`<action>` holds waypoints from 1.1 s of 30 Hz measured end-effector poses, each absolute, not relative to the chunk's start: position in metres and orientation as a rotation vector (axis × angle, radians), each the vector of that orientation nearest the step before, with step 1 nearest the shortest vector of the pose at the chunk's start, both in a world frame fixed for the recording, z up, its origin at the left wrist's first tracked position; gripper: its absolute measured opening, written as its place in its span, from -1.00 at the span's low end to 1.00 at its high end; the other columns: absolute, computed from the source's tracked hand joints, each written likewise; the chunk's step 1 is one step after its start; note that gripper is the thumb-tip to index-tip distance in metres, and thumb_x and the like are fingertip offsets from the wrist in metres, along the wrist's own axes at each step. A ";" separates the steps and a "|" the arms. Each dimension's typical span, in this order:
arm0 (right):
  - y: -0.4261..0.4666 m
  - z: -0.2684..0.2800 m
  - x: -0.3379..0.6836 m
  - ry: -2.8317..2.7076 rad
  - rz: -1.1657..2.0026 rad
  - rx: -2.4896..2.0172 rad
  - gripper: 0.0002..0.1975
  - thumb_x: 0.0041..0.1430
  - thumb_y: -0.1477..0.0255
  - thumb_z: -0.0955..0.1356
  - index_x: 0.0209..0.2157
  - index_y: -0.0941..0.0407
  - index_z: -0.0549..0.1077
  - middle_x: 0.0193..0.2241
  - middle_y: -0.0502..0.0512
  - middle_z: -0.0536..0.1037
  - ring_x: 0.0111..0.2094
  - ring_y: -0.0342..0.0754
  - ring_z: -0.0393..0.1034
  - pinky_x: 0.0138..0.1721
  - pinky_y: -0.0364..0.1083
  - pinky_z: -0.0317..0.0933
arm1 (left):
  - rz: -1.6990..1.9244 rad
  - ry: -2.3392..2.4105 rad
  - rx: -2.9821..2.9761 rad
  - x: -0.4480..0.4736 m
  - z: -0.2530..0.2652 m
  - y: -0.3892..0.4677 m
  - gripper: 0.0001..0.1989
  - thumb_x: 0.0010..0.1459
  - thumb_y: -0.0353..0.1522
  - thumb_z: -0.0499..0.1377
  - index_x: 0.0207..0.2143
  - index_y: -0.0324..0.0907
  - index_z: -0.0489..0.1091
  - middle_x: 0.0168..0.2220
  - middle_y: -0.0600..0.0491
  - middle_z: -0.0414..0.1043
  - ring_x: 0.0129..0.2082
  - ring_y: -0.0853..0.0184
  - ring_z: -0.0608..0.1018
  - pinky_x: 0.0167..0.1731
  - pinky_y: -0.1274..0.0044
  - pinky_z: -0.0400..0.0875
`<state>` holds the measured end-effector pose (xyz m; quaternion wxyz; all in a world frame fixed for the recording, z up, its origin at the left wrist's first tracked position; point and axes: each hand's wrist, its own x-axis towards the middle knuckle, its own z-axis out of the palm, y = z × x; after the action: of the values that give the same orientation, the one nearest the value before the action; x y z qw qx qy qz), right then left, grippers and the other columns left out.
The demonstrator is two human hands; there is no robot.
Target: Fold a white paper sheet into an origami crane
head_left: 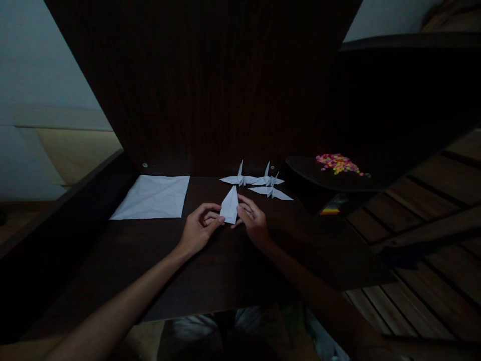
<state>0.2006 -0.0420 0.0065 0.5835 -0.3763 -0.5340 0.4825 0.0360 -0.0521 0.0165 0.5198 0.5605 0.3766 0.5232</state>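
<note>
Between my two hands is a piece of white folded paper (230, 204), narrow and pointed at its far end and flat along the near edge. My left hand (201, 223) pinches its lower left side, the thumb on top. At the right side, my right hand (253, 220) grips it with the thumb on top and the fingers curled behind. Just beyond stand three white paper cranes: the left crane (240, 179), one beside it (267, 179) and a nearer one (271, 191), with wings spread.
Left on the dark desk (158, 265) lies a creased white sheet (156, 196). At right, a small dark shelf (300, 168) bears a heap of pink and yellow bits (336, 163). A dark upright panel (210, 90) rises behind, and a low side board (67, 200) borders the left.
</note>
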 end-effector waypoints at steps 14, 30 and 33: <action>-0.040 0.002 0.203 -1.292 1.111 -0.789 -0.46 -0.07 0.44 0.44 0.02 0.03 0.35 -0.14 0.12 0.40 -0.42 -0.19 0.33 -0.45 -0.14 0.38 | 1.310 0.825 1.373 0.036 0.018 -0.055 -0.55 -0.05 -0.35 0.32 -0.09 -0.19 0.29 -0.36 0.07 0.45 -0.42 0.40 0.54 -0.39 0.57 0.44; -0.042 0.005 0.202 -1.412 1.036 -0.765 -0.91 -0.02 0.40 0.42 -0.44 0.12 0.49 -0.25 0.09 0.43 -0.28 -0.10 0.41 -0.25 -0.12 0.36 | 1.410 0.892 1.564 0.034 0.014 -0.054 -0.87 0.03 -0.35 0.26 -0.34 -0.22 0.48 -0.18 -0.02 0.41 -0.37 0.39 0.53 -0.30 0.50 0.50; -0.042 0.006 0.203 -1.425 1.015 -0.794 -0.91 -0.01 0.39 0.42 -0.45 0.12 0.50 -0.26 0.09 0.44 -0.27 -0.08 0.41 -0.25 -0.11 0.36 | 1.385 0.929 1.572 0.034 0.016 -0.055 -0.84 0.05 -0.32 0.25 -0.33 -0.22 0.48 -0.27 0.00 0.46 -0.38 0.37 0.54 -0.29 0.50 0.49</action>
<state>0.2033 -0.0424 0.0056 0.5730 -0.3386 -0.6080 0.4328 0.0338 -0.0549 0.0158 0.4123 0.6249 0.3693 0.5506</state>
